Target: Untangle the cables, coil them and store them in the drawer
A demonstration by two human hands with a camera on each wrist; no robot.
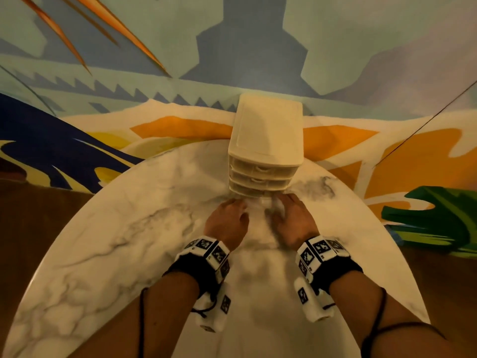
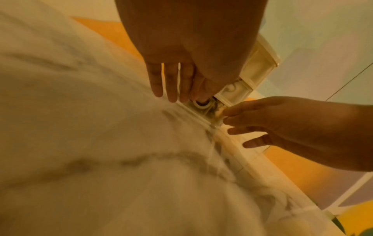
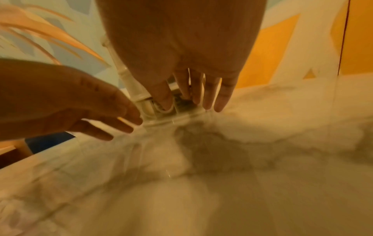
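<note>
A cream drawer unit [image 1: 265,140] stands at the back of the marble table [image 1: 129,241]. Its clear bottom drawer [image 1: 260,205] is pulled out a little. White coiled cable [image 2: 198,104] lies inside it. My left hand [image 1: 227,218] reaches over the drawer's left side with straight fingers [image 2: 171,89] and its thumb on the cable. My right hand [image 1: 291,218] is at the right side, fingers [image 3: 207,97] straight down along the drawer front [image 3: 171,118] and thumb pressing on the cable [image 3: 161,110]. Much of the drawer's inside is hidden by both hands.
The unit's upper drawers [image 1: 260,169] are closed. Bare marble spreads left, right and in front of my hands. The round table's edge [image 1: 361,202] curves close behind the unit, against a painted wall [image 1: 180,47].
</note>
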